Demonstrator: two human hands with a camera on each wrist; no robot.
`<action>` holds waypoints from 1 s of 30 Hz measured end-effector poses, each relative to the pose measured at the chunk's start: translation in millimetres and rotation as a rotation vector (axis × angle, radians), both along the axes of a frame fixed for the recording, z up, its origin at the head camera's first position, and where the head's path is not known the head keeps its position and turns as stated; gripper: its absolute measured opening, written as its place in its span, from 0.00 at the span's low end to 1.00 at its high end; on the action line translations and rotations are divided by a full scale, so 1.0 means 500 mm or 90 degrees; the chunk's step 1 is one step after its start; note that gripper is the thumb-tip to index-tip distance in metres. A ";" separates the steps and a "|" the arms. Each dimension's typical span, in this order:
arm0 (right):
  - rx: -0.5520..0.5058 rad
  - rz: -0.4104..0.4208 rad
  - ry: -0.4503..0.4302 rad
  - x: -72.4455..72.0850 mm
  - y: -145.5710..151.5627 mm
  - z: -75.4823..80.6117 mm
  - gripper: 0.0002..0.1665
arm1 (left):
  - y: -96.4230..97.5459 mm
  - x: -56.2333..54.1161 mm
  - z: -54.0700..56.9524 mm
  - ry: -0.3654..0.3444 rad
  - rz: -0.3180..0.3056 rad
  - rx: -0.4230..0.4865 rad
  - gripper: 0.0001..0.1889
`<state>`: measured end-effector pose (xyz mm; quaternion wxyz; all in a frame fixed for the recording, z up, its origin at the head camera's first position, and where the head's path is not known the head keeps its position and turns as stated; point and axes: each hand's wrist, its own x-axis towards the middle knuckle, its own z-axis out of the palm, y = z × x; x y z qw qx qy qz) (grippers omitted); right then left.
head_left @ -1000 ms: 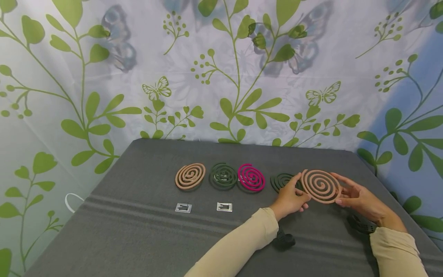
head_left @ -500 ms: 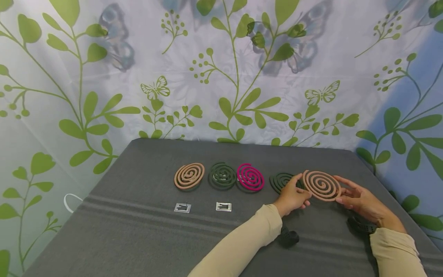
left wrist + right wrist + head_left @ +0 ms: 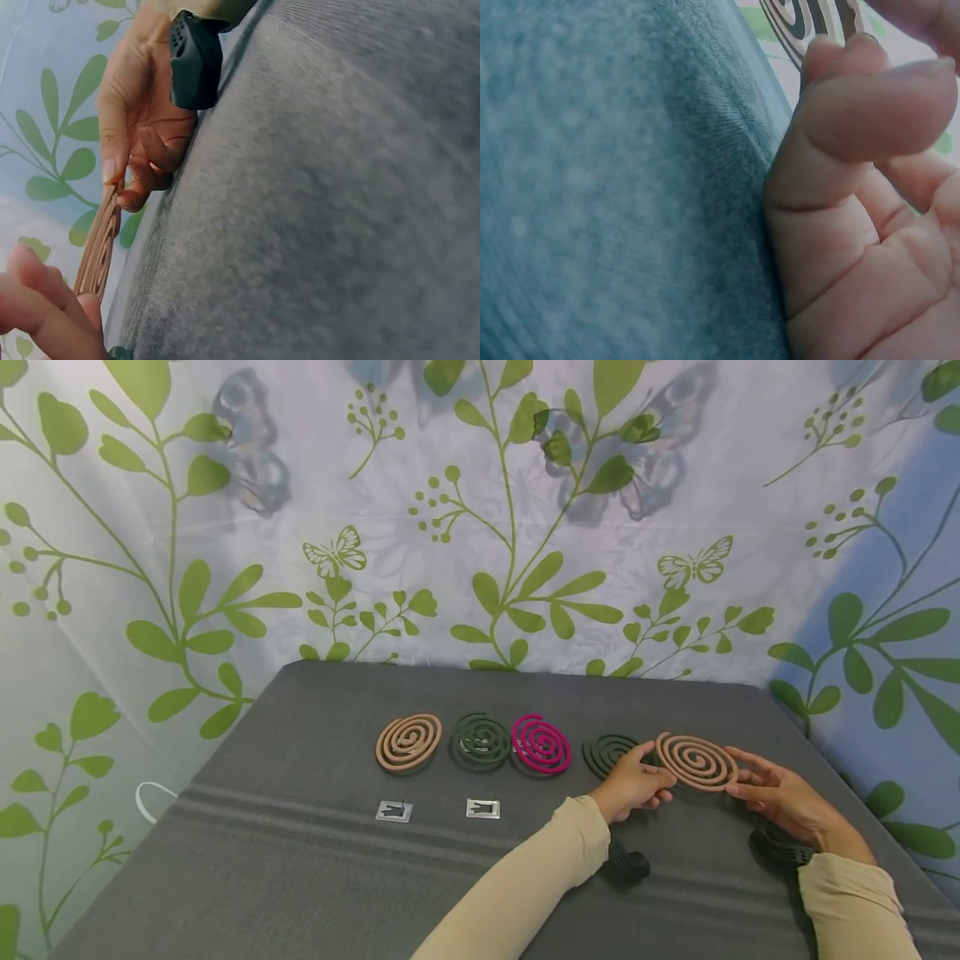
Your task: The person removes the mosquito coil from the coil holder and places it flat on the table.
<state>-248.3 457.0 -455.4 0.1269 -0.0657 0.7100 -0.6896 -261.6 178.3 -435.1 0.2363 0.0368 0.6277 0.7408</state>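
A tan mosquito coil (image 3: 696, 762) is held above the table's right side, tilted closer to flat. My left hand (image 3: 636, 783) pinches its left edge, and my right hand (image 3: 783, 797) grips the right edge between thumb and fingers. From the left wrist camera, the coil (image 3: 101, 244) appears nearly edge-on between both hands. Behind my left hand lies a dark green coil (image 3: 606, 752), partly covered. Further left are a pink coil (image 3: 542, 745), another dark green coil (image 3: 480, 743) and another tan coil (image 3: 408, 742). Metal pieces show through the pink and left green coils.
Two flat metal coil stands (image 3: 393, 811) lie in front of the coils on the grey cloth-covered table (image 3: 300, 877). A leaf-patterned curtain (image 3: 420, 552) hangs behind the table. A white loop (image 3: 153, 800) shows beyond the left edge. Each wrist wears a black device (image 3: 626, 864).
The held tan coil has tipped flatter and its upper edge has come down slightly. Both hands keep their hold on it. The other coils and the stands stay in place.
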 end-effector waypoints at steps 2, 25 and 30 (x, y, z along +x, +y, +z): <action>0.013 -0.017 -0.015 -0.001 -0.002 -0.001 0.36 | 0.000 -0.002 0.000 -0.012 -0.003 0.009 0.35; 0.062 -0.092 -0.060 0.001 -0.009 0.011 0.32 | -0.009 -0.003 0.009 -0.041 -0.106 -0.035 0.31; 0.227 -0.093 -0.040 0.000 -0.017 0.027 0.46 | -0.011 -0.001 0.014 -0.014 -0.109 -0.050 0.30</action>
